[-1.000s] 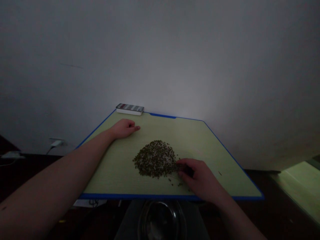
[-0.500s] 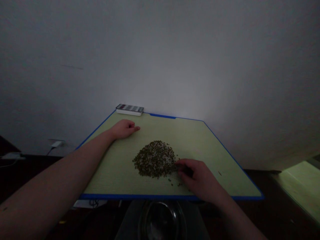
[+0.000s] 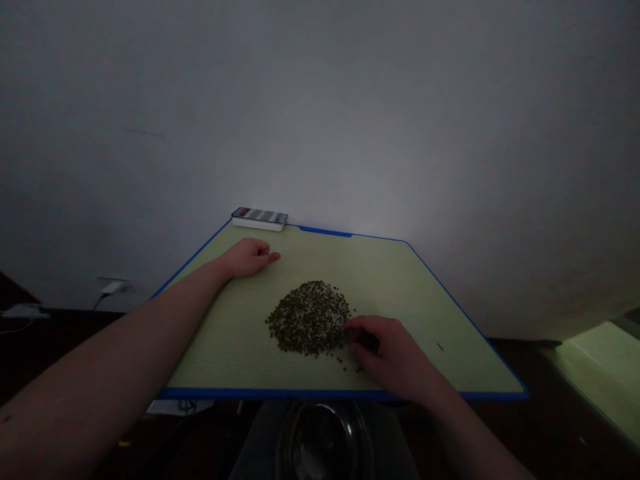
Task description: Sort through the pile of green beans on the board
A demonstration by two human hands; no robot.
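Note:
A low heap of small dark greenish-brown grains mixed with paler ones lies on the pale yellow-green tabletop. My right hand is at the heap's right edge, its fingers curled and the fingertips touching the grains there. Whatever its fingertips pinch, if anything, is too small and dark to make out. Beyond the heap to the left, my left hand rests on the table, loosely curled with the thumb pointing right and nothing visible in it. A few stray grains lie near my right hand.
A phone lies on a white box at the far left corner. Blue edging borders the table. Below the near edge sits a shiny round metal bowl. A wall stands behind the table.
My right hand has shifted slightly left, its fingertips now at the heap's edge. My left hand and the phone stay where they were.

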